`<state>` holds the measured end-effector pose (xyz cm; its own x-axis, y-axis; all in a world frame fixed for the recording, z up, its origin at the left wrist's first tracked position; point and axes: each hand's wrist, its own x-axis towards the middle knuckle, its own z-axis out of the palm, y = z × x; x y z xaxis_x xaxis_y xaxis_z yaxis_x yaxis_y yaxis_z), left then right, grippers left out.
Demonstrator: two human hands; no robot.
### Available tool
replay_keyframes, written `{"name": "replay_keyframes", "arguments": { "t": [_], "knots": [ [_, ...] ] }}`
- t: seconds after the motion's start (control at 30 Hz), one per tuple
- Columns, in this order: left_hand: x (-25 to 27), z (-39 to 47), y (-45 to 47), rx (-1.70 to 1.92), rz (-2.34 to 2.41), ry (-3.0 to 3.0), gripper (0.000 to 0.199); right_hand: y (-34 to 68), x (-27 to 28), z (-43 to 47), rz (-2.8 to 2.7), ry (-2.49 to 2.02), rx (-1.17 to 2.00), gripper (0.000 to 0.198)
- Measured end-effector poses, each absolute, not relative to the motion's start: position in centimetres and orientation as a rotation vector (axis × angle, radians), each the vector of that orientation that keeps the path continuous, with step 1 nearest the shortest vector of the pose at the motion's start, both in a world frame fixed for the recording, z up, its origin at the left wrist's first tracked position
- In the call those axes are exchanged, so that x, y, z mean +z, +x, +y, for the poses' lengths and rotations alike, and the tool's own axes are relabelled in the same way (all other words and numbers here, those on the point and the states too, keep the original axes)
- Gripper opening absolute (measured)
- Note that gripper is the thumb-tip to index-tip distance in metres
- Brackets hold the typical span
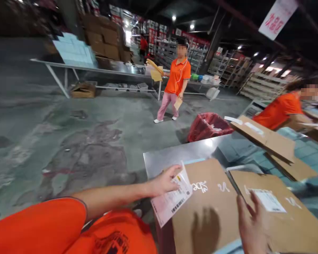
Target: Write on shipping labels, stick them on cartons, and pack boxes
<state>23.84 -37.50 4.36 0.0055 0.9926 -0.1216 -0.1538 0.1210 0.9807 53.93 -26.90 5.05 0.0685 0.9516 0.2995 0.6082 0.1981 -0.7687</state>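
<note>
My left hand (161,181) pinches the label sheet (179,195) across the left edge of the left carton (209,169); I'd smooth it flat with my right hand (251,225), fingers apart.

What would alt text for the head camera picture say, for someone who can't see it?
A person's left hand holds a printed label over the edge of a cardboard box, while the open right hand is near a second box bearing a white label. Beyond, a co-worker in orange is beside a long table.
</note>
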Motion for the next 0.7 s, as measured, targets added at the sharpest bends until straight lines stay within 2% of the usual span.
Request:
{"name": "replay_keyframes", "arguments": {
  "t": [0.1, 0.2, 0.27, 0.33, 0.47, 0.5, 0.6, 0.7],
  "knots": [
    [4.2, -37.2, 24.6, 1.221, 1.231, 1.077, 0.09, 45.7, 4.7, -31.1, -1.938, -1.011, 0.904, 0.047],
    [4.8, -37.5, 24.9, 1.214, 1.332, 1.207, 0.085, 41.8, 3.9, -33.5, -1.868, -1.049, 1.347, 0.038],
    [5.1, -37.6, 24.5, 1.153, 1.311, 1.262, 0.089, 41.4, 3.3, -34.3, -1.71, -1.145, 1.502, 0.039],
    [4.9, -37.4, 23.9, 1.037, 1.279, 1.275, 0.083, 41.7, 2.7, -35.1, -1.603, -1.2, 1.541, 0.042],
    [3.4, -36.8, 22.8, 0.745, 1.355, 1.253, 0.022, 42.0, 1.7, -37.3, -1.612, -1.338, 1.496, 0.049],
    [3.0, -36.6, 22.7, 0.701, 1.372, 1.25, 0.018, 42.0, 1.4, -37.8, -1.642, -1.379, 1.475, 0.051],
    [2.0, -36.4, 22.3, 0.65, 1.37, 1.226, 0.033, 42.5, 0.6, -37.8, -1.694, -1.467, 1.393, 0.051],
    [0.9, -36.6, 21.4, 0.557, 1.358, 1.161, 0.036, 44.2, -0.2, -34.9, -1.622, -1.589, 1.145, 0.054]
  ]
}}
